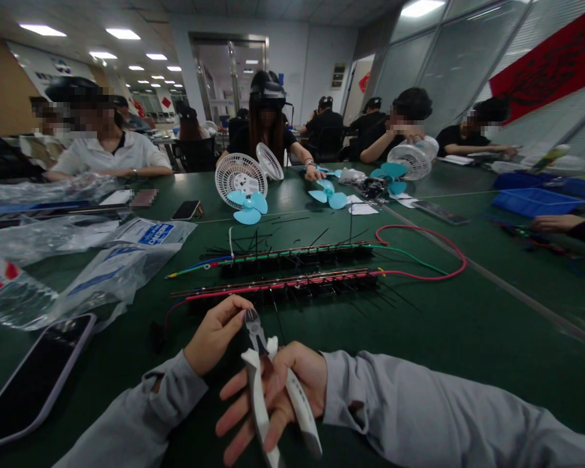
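My right hand (299,374) holds a pair of diagonal cutters (256,335) with white handles, the handles spread apart across the palm and some fingers stretched out. The cutter jaws point away from me, right by the fingertips of my left hand (217,333). Left thumb and fingers are pinched together at the jaws; what is between them, if anything, I cannot make out. Just beyond lies a long wire bundle with a red cable (322,279), bristling with thin black cable-tie tails (276,315). Behind it rests a second bundle with a green cable (292,254).
A phone (34,374) and clear plastic bags (127,260) lie at left. Blue fan blades (248,207) and white fan grilles (241,177) stand farther back. Blue trays (536,201) are at right. Several people sit around the green table (468,364).
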A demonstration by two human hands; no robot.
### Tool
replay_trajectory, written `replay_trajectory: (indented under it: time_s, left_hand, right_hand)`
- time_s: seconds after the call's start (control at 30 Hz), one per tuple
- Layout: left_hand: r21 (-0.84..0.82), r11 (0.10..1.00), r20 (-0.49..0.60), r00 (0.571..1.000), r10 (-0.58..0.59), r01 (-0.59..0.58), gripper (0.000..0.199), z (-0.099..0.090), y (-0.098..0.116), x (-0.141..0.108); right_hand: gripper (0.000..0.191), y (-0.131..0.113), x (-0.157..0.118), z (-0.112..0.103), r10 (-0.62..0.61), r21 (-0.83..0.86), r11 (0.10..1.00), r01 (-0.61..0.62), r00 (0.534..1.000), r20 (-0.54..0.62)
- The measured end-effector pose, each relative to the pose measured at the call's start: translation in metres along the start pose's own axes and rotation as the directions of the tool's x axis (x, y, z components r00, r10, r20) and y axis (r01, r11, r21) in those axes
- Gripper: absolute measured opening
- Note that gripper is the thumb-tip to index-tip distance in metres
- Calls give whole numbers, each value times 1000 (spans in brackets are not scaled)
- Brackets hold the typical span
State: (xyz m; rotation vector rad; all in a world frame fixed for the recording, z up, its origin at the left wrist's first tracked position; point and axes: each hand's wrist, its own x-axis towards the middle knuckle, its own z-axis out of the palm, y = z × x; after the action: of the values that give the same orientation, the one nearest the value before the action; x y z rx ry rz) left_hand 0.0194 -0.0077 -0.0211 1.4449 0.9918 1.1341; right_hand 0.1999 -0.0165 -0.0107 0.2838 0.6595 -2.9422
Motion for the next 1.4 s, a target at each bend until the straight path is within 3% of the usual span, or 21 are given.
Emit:
replay_trajectory:
  time_s: [0.43,0.67,0.83,1.13,1.4]
  left_hand:
    - [21,1000,40,999,10,-11,19,-1,2,1]
    - [10,1000,28,999,22,-23,20,0,4,0]
    - [13,1000,43,999,26,-26,20,0,4,1]
    - [10,1000,46,999,12,-12,21,-1,2,1]
    - [14,1000,32,999,22,-22,20,0,4,1]
  right_hand:
    - [57,6,4,-10,-61,3,998,61,998,-3]
    - [27,5,0,-8,-47,40,998,46,998,31]
    - [18,4,-4,-1,-9,66,998,8,1000,1]
    - [16,5,-3,4,-14,41,999,18,996,-88]
    - [17,6,-4,-2,-22,69,997,26,998,-54]
